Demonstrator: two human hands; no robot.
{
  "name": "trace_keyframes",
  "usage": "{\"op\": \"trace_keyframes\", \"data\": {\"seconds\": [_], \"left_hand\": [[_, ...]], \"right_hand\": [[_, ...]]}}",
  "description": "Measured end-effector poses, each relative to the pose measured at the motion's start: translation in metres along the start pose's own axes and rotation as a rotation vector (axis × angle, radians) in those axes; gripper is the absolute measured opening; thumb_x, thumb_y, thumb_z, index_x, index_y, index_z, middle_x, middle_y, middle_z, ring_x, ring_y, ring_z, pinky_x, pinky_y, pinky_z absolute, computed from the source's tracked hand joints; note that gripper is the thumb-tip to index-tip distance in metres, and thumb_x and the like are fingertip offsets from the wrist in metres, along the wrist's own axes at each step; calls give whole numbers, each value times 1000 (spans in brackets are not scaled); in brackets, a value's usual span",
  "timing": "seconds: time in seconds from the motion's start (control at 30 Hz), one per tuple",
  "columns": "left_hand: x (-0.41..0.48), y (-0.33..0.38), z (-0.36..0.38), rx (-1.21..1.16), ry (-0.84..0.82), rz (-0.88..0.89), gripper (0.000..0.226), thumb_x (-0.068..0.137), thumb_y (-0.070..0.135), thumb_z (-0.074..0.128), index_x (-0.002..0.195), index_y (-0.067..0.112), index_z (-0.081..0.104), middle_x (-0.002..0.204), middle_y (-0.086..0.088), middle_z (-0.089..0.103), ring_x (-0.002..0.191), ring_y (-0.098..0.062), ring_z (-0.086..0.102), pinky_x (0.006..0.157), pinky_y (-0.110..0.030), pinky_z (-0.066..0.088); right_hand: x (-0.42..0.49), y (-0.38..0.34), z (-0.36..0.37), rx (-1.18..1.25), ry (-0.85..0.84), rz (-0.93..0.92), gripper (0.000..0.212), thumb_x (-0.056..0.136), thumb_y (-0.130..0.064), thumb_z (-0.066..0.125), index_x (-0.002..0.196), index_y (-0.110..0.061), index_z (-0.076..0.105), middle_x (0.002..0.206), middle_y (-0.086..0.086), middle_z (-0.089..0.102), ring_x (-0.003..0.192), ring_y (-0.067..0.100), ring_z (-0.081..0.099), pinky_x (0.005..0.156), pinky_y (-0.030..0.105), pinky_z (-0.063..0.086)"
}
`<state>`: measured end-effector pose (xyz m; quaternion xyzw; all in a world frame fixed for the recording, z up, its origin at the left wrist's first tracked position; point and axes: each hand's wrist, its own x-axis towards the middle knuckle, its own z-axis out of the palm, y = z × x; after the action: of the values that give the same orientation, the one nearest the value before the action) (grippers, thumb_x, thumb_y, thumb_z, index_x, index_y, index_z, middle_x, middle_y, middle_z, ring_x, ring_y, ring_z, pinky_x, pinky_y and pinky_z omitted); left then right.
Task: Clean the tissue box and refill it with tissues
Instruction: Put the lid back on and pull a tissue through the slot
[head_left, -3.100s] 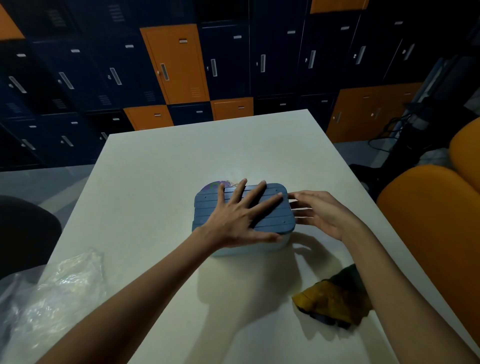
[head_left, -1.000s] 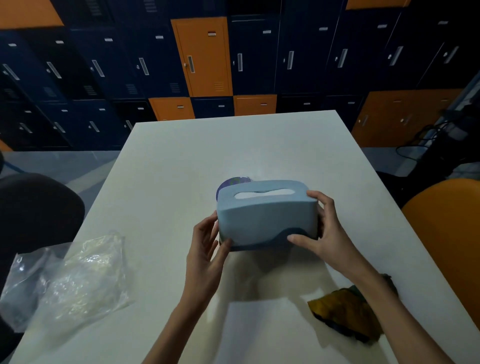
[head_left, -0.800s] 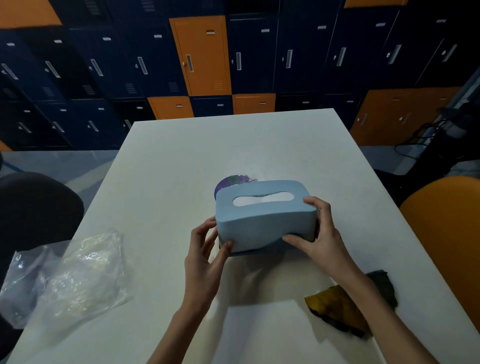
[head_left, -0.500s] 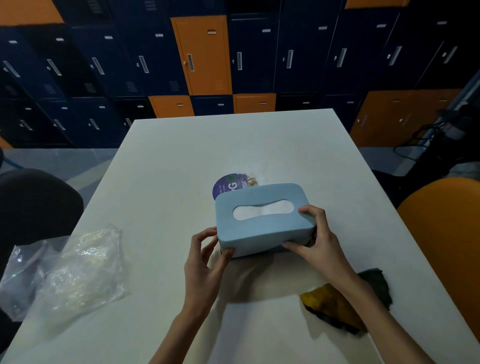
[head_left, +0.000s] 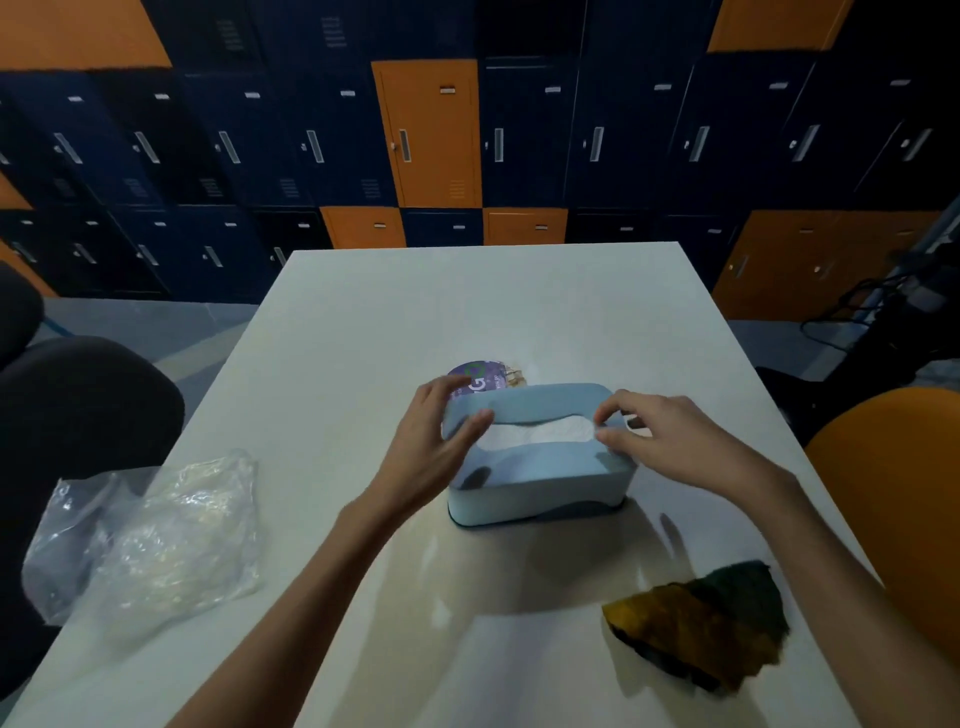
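The right hand's (head_left: 670, 447) forefinger and thumb tips are drawn close together at the right end of the slot in the top of the tissue box (head_left: 540, 483). I cannot tell whether they pinch the white tissues (head_left: 540, 431) or only touch the slot's lip. The other fingers curl loosely behind them. The left hand (head_left: 434, 441) rests on the box's left end, with the thumb tip on the top by the slot's left end and the fingers slightly apart, loosely curved over the far-left corner.

The box stands upright on its base about mid-way across the pale table (head_left: 467, 312), well apart from every edge. Its long axis runs left to right across the person, with the right end turned a little away. The slot faces up and lies along that same axis, with tissue showing white inside it.

A wide stretch of bare tabletop runs from the box to the far edge. Another lies between the forearms, on the box's near side. Just behind the box's far-left corner lies a round purple item (head_left: 475, 376), partly hidden by the left fingers. Well to the box's left, a crumpled clear plastic bag (head_left: 156, 535) overhangs the table's left edge. To the near right of the box a yellow-and-dark-green cloth (head_left: 701, 623) lies close to the right edge, beside the right forearm.

Off the table stand a dark chair (head_left: 78, 405) on the left and an orange chair (head_left: 883, 493) on the right, with lockers (head_left: 426, 135) beyond the far edge.
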<state>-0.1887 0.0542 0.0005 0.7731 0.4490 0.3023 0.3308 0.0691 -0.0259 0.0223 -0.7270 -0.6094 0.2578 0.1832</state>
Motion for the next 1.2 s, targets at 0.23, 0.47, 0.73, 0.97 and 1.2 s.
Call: {"op": "trace_keyframes", "data": {"seconds": [0.23, 0.47, 0.73, 0.97, 1.2], "left_hand": [[36, -7, 32, 156, -82, -16, 31, 102, 29, 41, 118, 10, 59, 121, -6, 59, 121, -20, 45, 91, -27, 35], [37, -13, 34, 124, -82, -95, 32, 100, 39, 39, 116, 20, 59, 116, -4, 56, 110, -17, 50, 84, -29, 39], [35, -12, 36, 102, -59, -94, 31, 100, 39, 40, 118, 22, 59, 113, -2, 54, 98, -14, 50, 78, -27, 37], [34, -14, 36, 93, -53, -85, 33, 100, 41, 40, 121, 23, 58, 114, -1, 55, 97, -12, 50, 78, -28, 38], [35, -11, 34, 76, -62, -110, 31, 99, 39, 43, 122, 24, 59, 118, -2, 54, 106, -18, 53, 88, -33, 43]], "right_hand": [[31, -31, 9, -314, 2, -301, 20, 95, -27, 54, 112, -28, 64, 118, -2, 53, 104, 17, 54, 87, 33, 49], [33, -38, 3, -713, -102, -537, 33, 99, -30, 47, 129, -41, 54, 124, 0, 45, 108, 19, 46, 89, 29, 37], [49, -39, 7, -1006, -54, -729, 20, 96, -30, 50, 103, -28, 69, 127, 5, 43, 114, 27, 39, 92, 41, 35], [64, -21, 6, -950, 99, -1009, 36, 93, -17, 38, 74, -21, 68, 106, 7, 55, 93, 27, 54, 84, 44, 41], [59, -6, 3, -533, 109, -884, 28, 88, -33, 49, 80, -26, 75, 99, 7, 59, 83, 20, 60, 78, 44, 47]]}}
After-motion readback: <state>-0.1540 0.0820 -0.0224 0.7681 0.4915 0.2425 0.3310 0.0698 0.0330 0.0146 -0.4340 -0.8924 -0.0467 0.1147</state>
